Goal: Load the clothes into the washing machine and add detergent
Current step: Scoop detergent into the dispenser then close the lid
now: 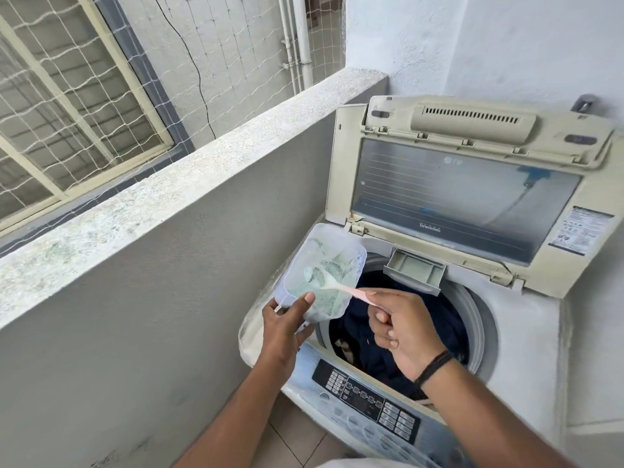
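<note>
Balcony laundry corner: the top-loading washing machine [526,349] stands with its cream plastic lid [472,184] raised, smoked window pane facing me, and its small detergent drawer [416,270] pulled out at the drum's back rim. Dark navy clothes [405,336] already lie soft and crumpled in the round drum, so I judge loading done and detergent the step in hand. My left hand [287,327] grips a translucent, rounded-square plastic tub [320,261] from beneath, thumb on its front wall, tilted toward me above the drum's left rim; pale green powder detergent [329,270] clings inside in grainy patches. My right hand [401,327] pinches the thin pink handle of a spoon [344,288], its bowl buried in the powder.

To do this well, I should lift a level spoonful, keep the tub steady and close to the drawer, and carry the powder the short way across without shaking, since loose grains would scatter over the clothes and the dusty control panel [368,396] at the front edge.
</note>
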Motion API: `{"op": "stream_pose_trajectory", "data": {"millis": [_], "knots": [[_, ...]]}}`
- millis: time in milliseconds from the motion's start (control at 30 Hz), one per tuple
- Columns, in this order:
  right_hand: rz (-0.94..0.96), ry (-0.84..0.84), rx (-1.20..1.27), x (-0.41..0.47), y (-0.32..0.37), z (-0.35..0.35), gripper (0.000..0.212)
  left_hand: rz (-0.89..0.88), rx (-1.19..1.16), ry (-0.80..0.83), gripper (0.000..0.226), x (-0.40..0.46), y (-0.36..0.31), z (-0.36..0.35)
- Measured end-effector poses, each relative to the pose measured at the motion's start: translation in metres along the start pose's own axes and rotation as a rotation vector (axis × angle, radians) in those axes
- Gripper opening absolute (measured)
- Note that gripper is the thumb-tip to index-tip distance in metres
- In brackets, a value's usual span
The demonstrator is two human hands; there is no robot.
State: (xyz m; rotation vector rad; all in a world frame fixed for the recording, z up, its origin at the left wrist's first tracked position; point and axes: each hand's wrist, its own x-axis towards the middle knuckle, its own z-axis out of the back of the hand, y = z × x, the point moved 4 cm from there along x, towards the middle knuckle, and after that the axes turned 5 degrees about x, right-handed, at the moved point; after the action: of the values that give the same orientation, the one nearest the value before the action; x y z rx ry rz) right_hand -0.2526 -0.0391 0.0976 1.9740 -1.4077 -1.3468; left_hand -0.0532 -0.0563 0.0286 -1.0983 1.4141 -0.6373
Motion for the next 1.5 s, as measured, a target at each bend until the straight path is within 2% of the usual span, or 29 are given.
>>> {"op": "stream_pose_trajectory", "data": {"millis": [300, 433, 600, 733, 867, 1000, 1100, 1233, 1333, 1500], "knots": [[0.114, -0.085, 0.130, 0.019, 0.049, 0.046, 0.021, 0.074, -0.012, 0.045, 0.094, 0.026, -0.011, -0.059], [0.143, -0.128, 0.193, 0.029, 0.063, 0.074, 0.014, 0.119, 0.014, 0.044, 0.110, 0.037, -0.005, -0.077], [0.177, -0.199, 0.234, 0.040, 0.071, 0.110, 0.019, 0.164, 0.056, 0.043, 0.123, 0.053, 0.008, -0.079], [0.191, -0.281, 0.234, 0.052, 0.067, 0.136, 0.018, 0.193, 0.061, 0.029, 0.117, 0.060, 0.015, -0.074], [0.161, -0.396, 0.184, 0.073, 0.048, 0.161, 0.018, 0.211, 0.076, 0.017, 0.123, 0.065, 0.019, -0.071], [0.178, -0.484, 0.023, 0.089, 0.033, 0.173, 0.017, 0.215, 0.067, 0.027, 0.119, 0.064, 0.020, -0.069], [0.209, -0.527, -0.157, 0.096, 0.027, 0.170, 0.016, 0.235, 0.078, 0.037, 0.128, 0.064, 0.023, -0.063], [0.354, -0.495, -0.680, 0.095, 0.027, 0.159, 0.024, 0.259, 0.108, 0.026, 0.141, 0.063, 0.027, -0.055], [0.417, -0.499, -0.991, 0.092, 0.025, 0.158, 0.032, 0.260, 0.112, 0.019, 0.135, 0.063, 0.027, -0.052], [0.540, -0.489, -1.260, 0.089, 0.022, 0.158, 0.036, 0.240, 0.094, 0.028, 0.119, 0.061, 0.023, -0.055]]}}
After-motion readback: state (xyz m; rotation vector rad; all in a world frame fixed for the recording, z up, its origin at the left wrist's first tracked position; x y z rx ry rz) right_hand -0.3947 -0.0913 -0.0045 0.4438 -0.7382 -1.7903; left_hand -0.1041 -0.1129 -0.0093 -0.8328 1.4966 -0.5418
